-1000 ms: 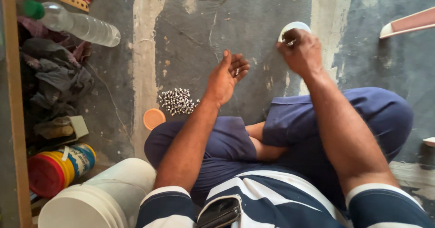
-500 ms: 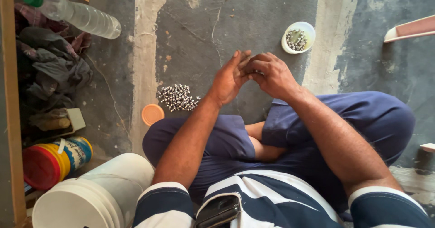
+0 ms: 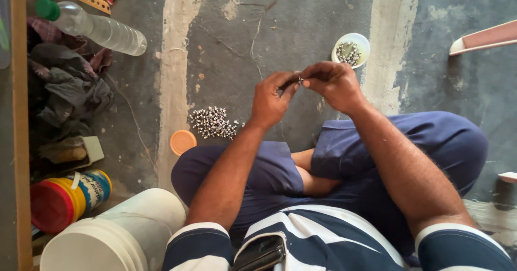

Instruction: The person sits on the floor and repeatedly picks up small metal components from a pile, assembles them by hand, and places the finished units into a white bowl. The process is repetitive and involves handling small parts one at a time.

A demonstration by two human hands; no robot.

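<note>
person sitting cross-legged on a patchy concrete floor [image 3: 231, 39], both hands up in front of the knees; left hand [image 3: 271, 97] and right hand [image 3: 334, 82] meet fingertip to fingertip, pinching a tiny metal piece [image 3: 299, 79] between them; it's too small to tell what it really is, just a bit of shine at the pinch; both hands are curled in a fine grip on it, held in the air above the floor; just behind the right hand sits a small white bowl [image 3: 362, 40] with little metal bits in it; left of the left hand there's a pile of small shiny pieces [image 3: 211, 122] lying on the floor, and an orange lid [image 3: 183, 142] just beside that; further left a clear plastic bottle [image 3: 97, 27] with a green cap lying on its side, some crumpled dark cloth [image 3: 67, 88], a yellow tin [image 3: 70, 198] with a red lid, and a white bucket [image 3: 116, 233] near the knee
</note>
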